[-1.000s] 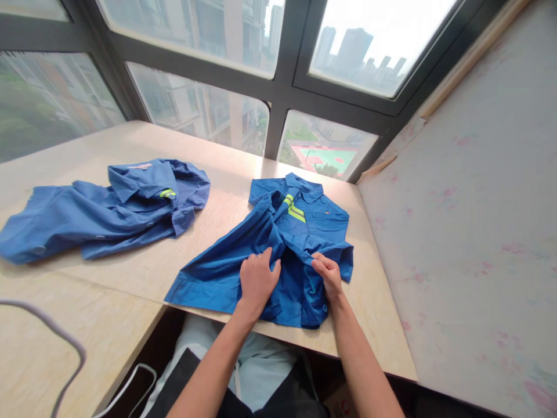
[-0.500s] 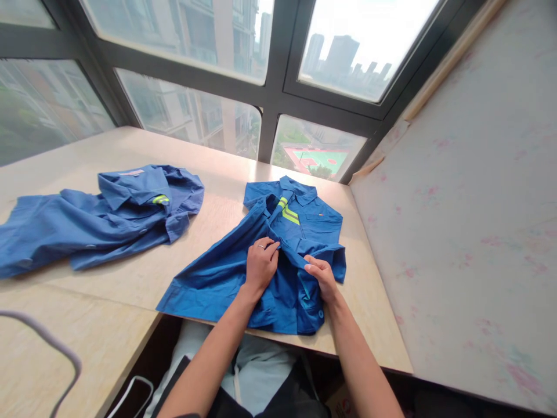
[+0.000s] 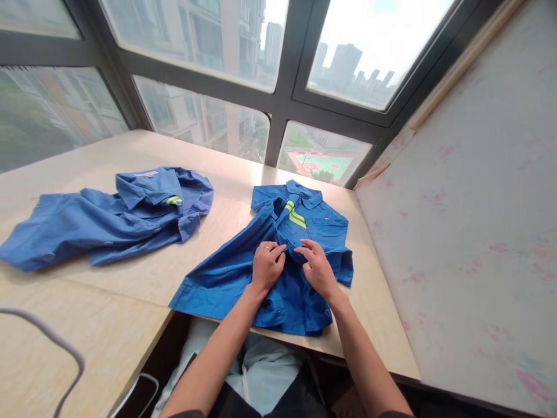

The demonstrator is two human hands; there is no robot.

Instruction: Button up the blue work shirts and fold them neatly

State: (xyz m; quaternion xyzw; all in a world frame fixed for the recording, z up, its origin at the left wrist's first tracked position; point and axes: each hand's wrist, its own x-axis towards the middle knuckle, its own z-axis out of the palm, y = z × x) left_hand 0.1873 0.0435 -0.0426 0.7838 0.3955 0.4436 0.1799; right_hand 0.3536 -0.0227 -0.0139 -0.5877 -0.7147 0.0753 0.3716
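The shirt (image 3: 296, 302) under my fingers (image 3: 277, 250) is strong blue with lime-yellow and grey chest stripes (image 3: 297, 219); the second shirt (image 3: 134, 215) is a softer blue, also striped lime. My desk (image 3: 100, 325) is pale cream, the window frame (image 3: 285, 104) dark grey, the wall (image 3: 470, 220) whitish with faint pink flowers (image 3: 533, 383).

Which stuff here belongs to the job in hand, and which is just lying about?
In the job:
- blue shirt with yellow stripes, at the fingers of the left hand and right hand
- tabletop under it

Lying about, apparently:
- other blue garment, untouched
- grey cable at the left
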